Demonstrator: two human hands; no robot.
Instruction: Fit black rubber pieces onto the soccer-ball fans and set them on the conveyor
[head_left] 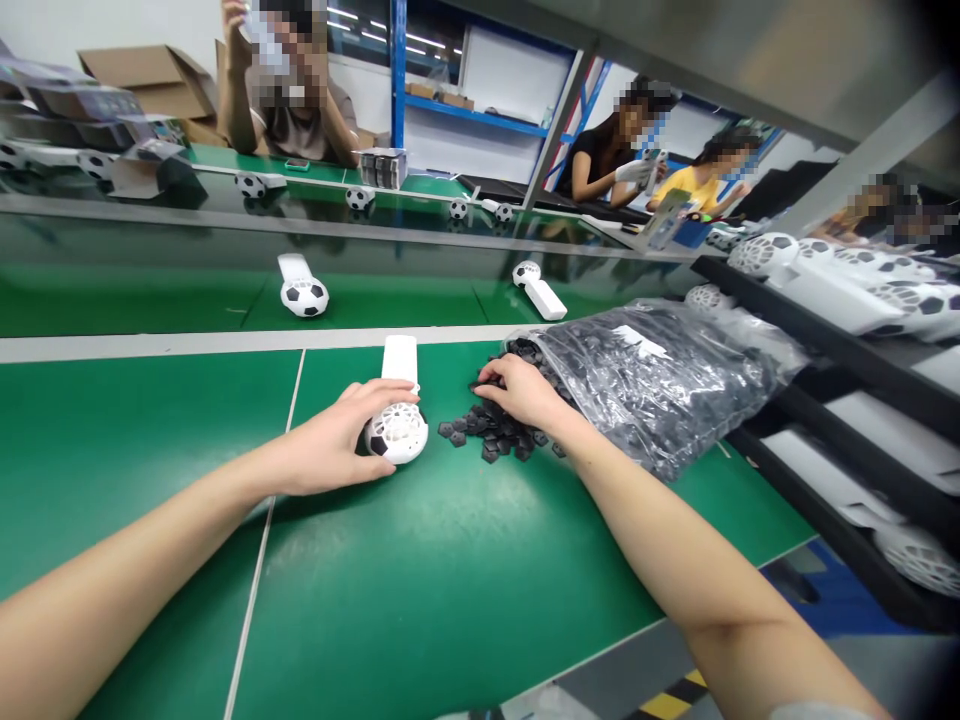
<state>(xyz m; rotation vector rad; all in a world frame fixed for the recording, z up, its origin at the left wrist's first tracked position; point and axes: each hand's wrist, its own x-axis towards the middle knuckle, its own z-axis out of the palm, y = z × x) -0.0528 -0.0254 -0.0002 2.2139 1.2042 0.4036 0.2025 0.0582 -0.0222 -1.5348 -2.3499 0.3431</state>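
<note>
Since the black pentagon pieces (487, 432) lie loose at centre frame, they could be scattered if the clear plastic bag (652, 390) were knocked. The left hand (326, 440) is closed around the white football-patterned handheld fan (397, 435), which is held on the green surface (150, 470). The right hand (521, 392) is curled over the pieces, though any grip cannot be told. The fan's round head could roll if released.

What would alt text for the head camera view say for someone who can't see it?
A person's left hand rests on a white football-patterned gadget with a handle, while the right hand touches a pile of small dark pieces beside a clear bag of more, on a green workbench.
</note>
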